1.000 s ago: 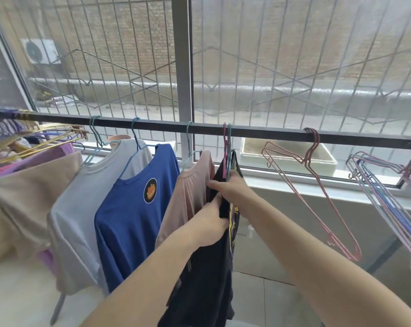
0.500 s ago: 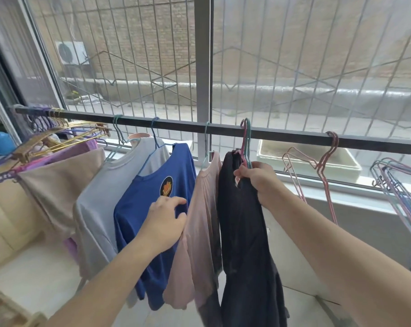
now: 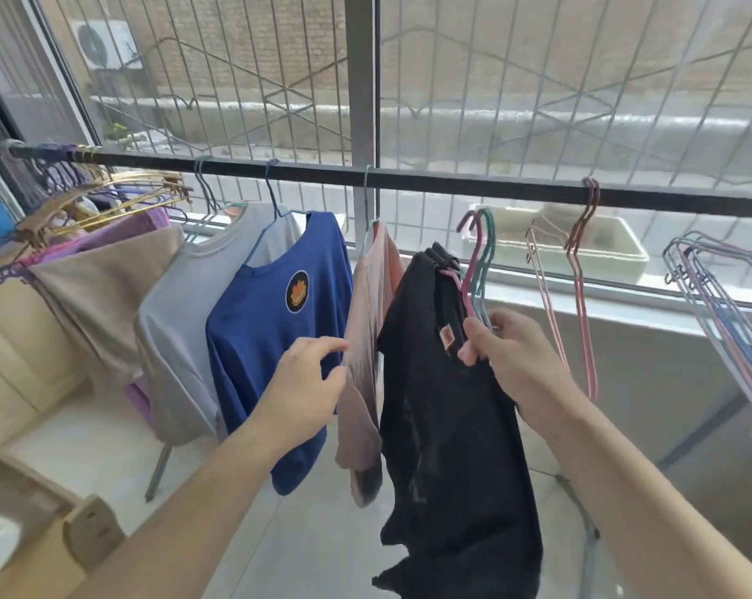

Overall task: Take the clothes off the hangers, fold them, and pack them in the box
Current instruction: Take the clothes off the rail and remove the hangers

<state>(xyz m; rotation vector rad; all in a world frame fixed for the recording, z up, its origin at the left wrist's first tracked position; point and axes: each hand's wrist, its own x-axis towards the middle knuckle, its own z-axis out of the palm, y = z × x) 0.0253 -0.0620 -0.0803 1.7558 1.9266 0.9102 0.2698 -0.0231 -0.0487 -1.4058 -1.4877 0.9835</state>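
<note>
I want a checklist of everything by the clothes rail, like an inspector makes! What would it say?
Surface: pale tiled floor under the black metal rail.
Job's things: black garment off the rail, on pink and teal wire hangers; blue shirt with a round badge, grey shirt and pinkish-beige shirt hanging; cardboard box lower left.
Clutter: empty pink hangers on the rail.
Hands: right hand grips the hangers and black garment; left hand, fingers relaxed, by the pinkish-beige shirt.
Cables: nothing seen.
Surroundings: barred window, brick wall outside.
</note>
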